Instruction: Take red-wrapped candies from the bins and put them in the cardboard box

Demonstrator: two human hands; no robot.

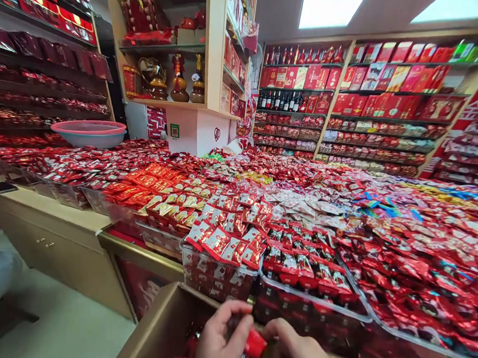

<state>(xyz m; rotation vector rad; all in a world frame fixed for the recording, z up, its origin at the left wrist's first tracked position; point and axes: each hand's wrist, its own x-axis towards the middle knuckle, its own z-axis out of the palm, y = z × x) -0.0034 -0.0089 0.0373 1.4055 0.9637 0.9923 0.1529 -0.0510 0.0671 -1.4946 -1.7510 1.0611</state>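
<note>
At the bottom edge, my left hand (220, 344) and my right hand (294, 349) meet over an open cardboard box (152, 338). Both pinch a small red wrapped sweet (254, 346) between their fingertips. Red wrapped pieces show dimly inside the box beneath my left hand. Just beyond my hands stand clear plastic bins (213, 276) heaped with red-and-white packets (227, 240) and dark red packets (306, 261).
A wide display counter (40, 209) is covered with several bins of red wrapped sweets. A pink and blue basin (90, 133) stands at the back left. Shelves of red boxes and bottles (363, 83) line the far wall. Pale floor (61, 333) lies at the left.
</note>
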